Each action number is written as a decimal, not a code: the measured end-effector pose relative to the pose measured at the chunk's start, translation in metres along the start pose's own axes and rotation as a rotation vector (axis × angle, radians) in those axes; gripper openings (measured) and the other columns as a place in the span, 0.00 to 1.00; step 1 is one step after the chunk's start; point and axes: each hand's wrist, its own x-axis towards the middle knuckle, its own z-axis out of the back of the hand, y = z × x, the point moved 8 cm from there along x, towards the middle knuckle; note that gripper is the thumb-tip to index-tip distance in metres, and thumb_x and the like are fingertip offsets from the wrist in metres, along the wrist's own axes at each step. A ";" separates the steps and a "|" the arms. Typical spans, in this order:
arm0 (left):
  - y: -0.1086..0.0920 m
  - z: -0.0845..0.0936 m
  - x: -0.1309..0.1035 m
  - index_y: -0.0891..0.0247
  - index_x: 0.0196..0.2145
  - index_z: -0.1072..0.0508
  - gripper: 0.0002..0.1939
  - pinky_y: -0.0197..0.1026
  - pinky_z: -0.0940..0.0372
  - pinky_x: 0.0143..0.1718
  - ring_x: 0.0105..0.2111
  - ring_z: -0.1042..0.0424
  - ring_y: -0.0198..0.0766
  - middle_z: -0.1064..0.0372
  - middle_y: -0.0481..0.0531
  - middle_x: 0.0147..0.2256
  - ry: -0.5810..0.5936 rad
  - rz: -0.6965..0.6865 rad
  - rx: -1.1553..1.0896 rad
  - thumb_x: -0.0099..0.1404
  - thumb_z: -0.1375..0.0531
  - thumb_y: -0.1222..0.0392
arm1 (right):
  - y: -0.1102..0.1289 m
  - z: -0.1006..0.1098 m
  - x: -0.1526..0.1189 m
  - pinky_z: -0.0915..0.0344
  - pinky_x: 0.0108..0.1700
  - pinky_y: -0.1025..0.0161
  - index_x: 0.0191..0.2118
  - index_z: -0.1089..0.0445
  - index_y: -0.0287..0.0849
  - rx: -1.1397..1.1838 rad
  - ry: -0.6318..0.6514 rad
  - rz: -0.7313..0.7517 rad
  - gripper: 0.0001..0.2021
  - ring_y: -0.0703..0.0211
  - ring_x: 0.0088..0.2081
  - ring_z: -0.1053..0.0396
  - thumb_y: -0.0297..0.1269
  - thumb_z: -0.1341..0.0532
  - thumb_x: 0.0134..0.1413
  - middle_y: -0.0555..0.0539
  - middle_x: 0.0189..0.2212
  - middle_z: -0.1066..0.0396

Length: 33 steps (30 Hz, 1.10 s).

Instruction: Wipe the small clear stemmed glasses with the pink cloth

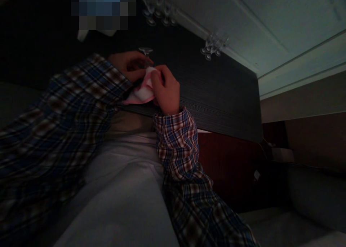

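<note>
Dim light noted over the dark table (221, 92), which meets a pale panel (270, 20) along its far side. Your left hand (124, 65) is curled, its grip closed on a clear piece (146, 51) as far as the shadow allows. Your right hand (169, 90) has its grip closed on a white cloth (143, 92) with a pink edge, bunched between both hands near the table's near edge. Two groups of similar clear pieces, one cluster (159, 12) and a second cluster (212, 48), are beside the panel, well apart from your hands. Your clear piece shows a disc-like end above the fingers; its lower part is hidden. Judgement: pinch the narrow stem lightly, press the cloth evenly, avoid twisting, and work over the table.
</note>
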 end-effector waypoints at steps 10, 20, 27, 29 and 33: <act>0.000 -0.004 -0.001 0.67 0.47 0.36 0.23 0.42 0.40 0.41 0.37 0.35 0.34 0.35 0.50 0.42 0.033 0.029 -0.002 0.58 0.47 0.52 | 0.004 0.004 0.000 0.40 0.44 0.63 0.35 0.40 0.40 -0.096 -0.048 0.026 0.12 0.67 0.35 0.36 0.41 0.55 0.56 0.53 0.28 0.39; 0.003 -0.002 0.002 0.67 0.45 0.34 0.20 0.29 0.40 0.30 0.30 0.36 0.28 0.33 0.52 0.40 0.014 0.023 -0.035 0.55 0.46 0.59 | 0.001 0.003 -0.001 0.40 0.44 0.64 0.36 0.39 0.41 -0.105 -0.030 -0.012 0.13 0.66 0.35 0.36 0.42 0.55 0.56 0.52 0.29 0.37; 0.003 -0.001 0.003 0.65 0.45 0.33 0.20 0.28 0.43 0.25 0.26 0.37 0.26 0.32 0.51 0.39 0.018 -0.007 -0.010 0.54 0.46 0.58 | 0.004 0.005 -0.002 0.40 0.42 0.65 0.36 0.39 0.41 -0.110 -0.039 -0.021 0.12 0.66 0.34 0.37 0.41 0.55 0.56 0.52 0.29 0.37; 0.005 -0.001 0.003 0.65 0.45 0.33 0.20 0.28 0.43 0.25 0.26 0.37 0.27 0.32 0.51 0.39 0.028 0.003 -0.010 0.54 0.46 0.58 | 0.004 0.004 -0.002 0.41 0.43 0.65 0.37 0.39 0.40 -0.096 -0.034 -0.028 0.12 0.66 0.35 0.37 0.41 0.55 0.56 0.51 0.29 0.37; 0.007 -0.001 0.004 0.63 0.45 0.33 0.19 0.29 0.42 0.26 0.28 0.36 0.28 0.32 0.50 0.40 0.021 0.006 0.010 0.54 0.46 0.58 | 0.003 0.003 -0.002 0.42 0.43 0.65 0.38 0.39 0.41 -0.073 -0.017 -0.046 0.13 0.66 0.36 0.37 0.41 0.55 0.57 0.51 0.30 0.38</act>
